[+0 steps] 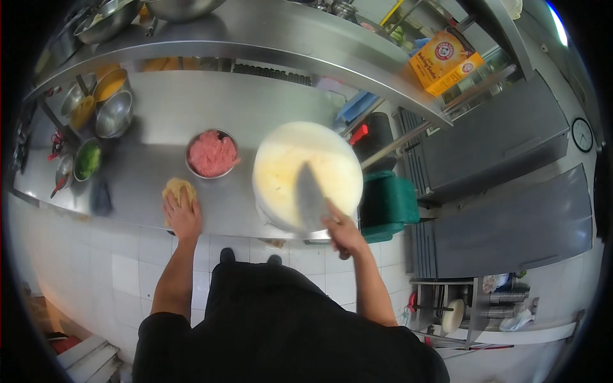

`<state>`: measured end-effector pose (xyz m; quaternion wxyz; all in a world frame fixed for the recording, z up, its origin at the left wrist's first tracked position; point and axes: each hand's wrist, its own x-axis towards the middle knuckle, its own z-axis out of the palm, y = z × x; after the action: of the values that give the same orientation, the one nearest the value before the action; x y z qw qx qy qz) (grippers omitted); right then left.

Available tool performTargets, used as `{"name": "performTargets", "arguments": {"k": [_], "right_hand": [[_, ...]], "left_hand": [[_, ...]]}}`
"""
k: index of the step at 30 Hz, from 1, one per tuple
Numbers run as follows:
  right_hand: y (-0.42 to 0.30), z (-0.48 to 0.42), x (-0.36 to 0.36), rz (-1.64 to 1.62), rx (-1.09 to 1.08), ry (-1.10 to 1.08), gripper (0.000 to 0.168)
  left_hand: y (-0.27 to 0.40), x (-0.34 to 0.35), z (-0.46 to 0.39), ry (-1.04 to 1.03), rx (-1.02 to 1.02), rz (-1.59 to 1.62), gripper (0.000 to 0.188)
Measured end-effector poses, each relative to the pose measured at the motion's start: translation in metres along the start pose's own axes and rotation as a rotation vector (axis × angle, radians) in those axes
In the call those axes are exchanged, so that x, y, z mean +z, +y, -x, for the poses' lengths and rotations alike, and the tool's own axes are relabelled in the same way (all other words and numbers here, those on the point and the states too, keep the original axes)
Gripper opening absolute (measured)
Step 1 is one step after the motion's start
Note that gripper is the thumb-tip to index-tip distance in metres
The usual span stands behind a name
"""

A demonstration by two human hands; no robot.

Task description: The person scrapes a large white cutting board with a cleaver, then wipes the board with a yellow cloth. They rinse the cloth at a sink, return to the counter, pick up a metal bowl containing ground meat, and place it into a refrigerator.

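Under my left hand [184, 218] is a crumpled yellowish cloth [175, 185], pressed to the steel counter [143, 191] near its front edge. My right hand [346, 233] grips the handle of a broad-bladed kitchen knife [310, 198]. The blade, somewhat blurred, lies over a thick round cutting board [278, 143]; whether it touches the surface I cannot tell. Small specks dot the pale board. Between cloth and board, a little farther back, a metal bowl [189, 170] holds pink raw minced meat [213, 153].
Several metal bowls [115, 115] cluster at the left, one with chopped greens [89, 160]. A raised steel shelf [268, 48] spans the back, carrying an Arm & Hammer baking soda box [443, 60]. Right of the board stands a green bin [388, 206]. Grey refrigerator doors [507, 220] line the right.
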<state>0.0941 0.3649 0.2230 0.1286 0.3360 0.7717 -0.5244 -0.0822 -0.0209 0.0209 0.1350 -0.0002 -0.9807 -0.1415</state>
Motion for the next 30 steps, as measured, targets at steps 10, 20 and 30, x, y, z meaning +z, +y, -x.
{"name": "performTargets", "arguments": {"k": [10,20,30], "right_hand": [[-0.028,-0.005,0.030,0.034,-0.055,-0.153,0.066],[0.020,-0.054,0.001,0.053,-0.139,0.061,0.067],[0.033,-0.064,-0.044,-0.197,-0.085,0.172,0.066]], "left_hand": [[0.001,0.005,0.001,0.038,0.023,-0.006,0.059],[0.005,0.004,-0.001,0.030,0.013,-0.006,0.059],[0.001,0.007,-0.001,0.038,0.018,0.004,0.059]]}}
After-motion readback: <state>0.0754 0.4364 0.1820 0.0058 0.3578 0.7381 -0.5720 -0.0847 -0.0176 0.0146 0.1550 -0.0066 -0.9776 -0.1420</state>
